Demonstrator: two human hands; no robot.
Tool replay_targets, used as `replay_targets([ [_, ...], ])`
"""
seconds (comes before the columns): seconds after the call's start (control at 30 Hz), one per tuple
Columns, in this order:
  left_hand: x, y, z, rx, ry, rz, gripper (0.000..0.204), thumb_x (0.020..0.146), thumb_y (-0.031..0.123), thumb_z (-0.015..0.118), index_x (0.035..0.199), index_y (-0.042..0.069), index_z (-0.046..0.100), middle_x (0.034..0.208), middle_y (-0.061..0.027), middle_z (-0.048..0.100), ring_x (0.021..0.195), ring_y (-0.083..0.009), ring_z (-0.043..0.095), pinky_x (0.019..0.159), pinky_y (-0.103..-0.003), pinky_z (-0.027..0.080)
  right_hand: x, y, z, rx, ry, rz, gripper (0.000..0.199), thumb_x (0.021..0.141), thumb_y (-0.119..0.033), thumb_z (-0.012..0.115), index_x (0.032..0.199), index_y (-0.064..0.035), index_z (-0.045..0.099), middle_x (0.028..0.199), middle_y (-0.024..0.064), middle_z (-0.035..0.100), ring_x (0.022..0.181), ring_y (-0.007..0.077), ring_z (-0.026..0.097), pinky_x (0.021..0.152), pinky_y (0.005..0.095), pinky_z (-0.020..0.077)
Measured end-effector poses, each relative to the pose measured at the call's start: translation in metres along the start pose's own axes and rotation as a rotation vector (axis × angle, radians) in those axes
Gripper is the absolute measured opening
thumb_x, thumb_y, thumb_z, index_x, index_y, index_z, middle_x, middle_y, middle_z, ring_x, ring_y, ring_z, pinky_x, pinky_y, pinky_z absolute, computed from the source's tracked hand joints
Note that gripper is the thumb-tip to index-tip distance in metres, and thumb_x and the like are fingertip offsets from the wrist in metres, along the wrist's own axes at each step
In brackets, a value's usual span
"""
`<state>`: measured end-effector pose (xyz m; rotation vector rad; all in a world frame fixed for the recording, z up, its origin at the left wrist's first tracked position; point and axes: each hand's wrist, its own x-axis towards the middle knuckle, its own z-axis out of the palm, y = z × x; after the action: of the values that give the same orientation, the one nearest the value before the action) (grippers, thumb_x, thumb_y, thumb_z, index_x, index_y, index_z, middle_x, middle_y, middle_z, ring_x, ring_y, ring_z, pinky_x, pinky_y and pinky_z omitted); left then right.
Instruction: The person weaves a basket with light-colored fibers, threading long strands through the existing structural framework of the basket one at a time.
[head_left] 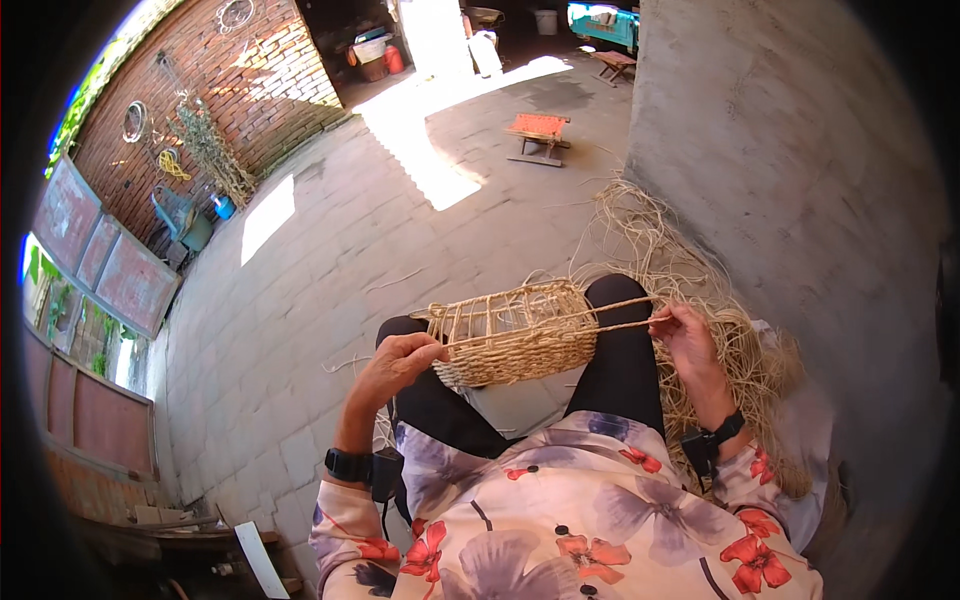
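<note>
Here the person is sitting with a half-woven straw basket [515,345] lying on its side across the lap, open stakes pointing toward the left hand. The left hand [395,365] is closing its fingers on the basket's rim, just beside the woven band, steadying it. The right hand [688,335] is pinching 2 long straw strands [600,315] and drawing them taut across the basket's upper side. A loose heap of straw [720,300] is lying by the right leg, against the grey wall [780,150].

To my eye, a strand is being pulled through and tightened. Doing this well is calling for an even, steady pull along the weave line, with the left hand bracing close to where the strands are leaving the band, so the stakes are not bending.
</note>
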<state>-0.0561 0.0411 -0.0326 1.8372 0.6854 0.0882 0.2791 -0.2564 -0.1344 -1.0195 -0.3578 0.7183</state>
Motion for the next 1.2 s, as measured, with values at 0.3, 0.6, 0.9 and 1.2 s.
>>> replay_targets([
  [0.3,0.001,-0.008,0.013,0.118,0.130,0.168,0.027,0.096,0.022,0.061,0.096,-0.002,0.072,0.076,-0.0023,0.066,0.071,-0.0083,0.055,0.064,-0.026,0.045,-0.006,-0.033,0.046,-1.061,0.242,-0.724,0.019,0.081,0.001,0.060,0.099,-0.0011,0.061,0.096,0.0112,0.060,0.088,0.0225,0.062,0.075,0.0324,0.0511],
  [0.6,0.018,0.037,0.104,0.152,-0.173,0.360,0.027,0.097,0.021,0.063,0.101,-0.004,0.068,0.076,-0.0085,0.065,0.070,-0.0110,0.056,0.064,-0.028,0.047,-0.054,-0.009,0.149,-0.826,-0.596,-0.324,0.024,0.089,-0.012,0.070,0.108,-0.0005,0.060,0.078,0.0103,0.061,0.069,0.0165,0.061,0.063,0.0282,0.0483],
  [0.9,0.018,0.030,0.105,0.312,-0.015,0.365,0.021,0.093,0.018,0.065,0.091,-0.003,0.070,0.071,-0.0110,0.065,0.064,-0.0167,0.060,0.061,-0.030,0.047,-0.035,0.014,0.111,-0.826,-0.534,-0.270,0.011,0.090,-0.007,0.068,0.096,0.0018,0.068,0.076,0.0044,0.064,0.066,0.0071,0.055,0.060,0.0252,0.0448],
  [1.2,0.021,0.032,0.114,0.323,0.080,0.454,0.016,0.090,0.014,0.068,0.092,-0.002,0.068,0.069,-0.0118,0.064,0.060,-0.0151,0.059,0.057,-0.030,0.047,-0.036,0.011,0.119,-0.764,-0.528,-0.368,0.013,0.087,-0.002,0.069,0.100,-0.0010,0.071,0.082,0.0021,0.062,0.071,0.0071,0.057,0.062,0.0230,0.0455],
])
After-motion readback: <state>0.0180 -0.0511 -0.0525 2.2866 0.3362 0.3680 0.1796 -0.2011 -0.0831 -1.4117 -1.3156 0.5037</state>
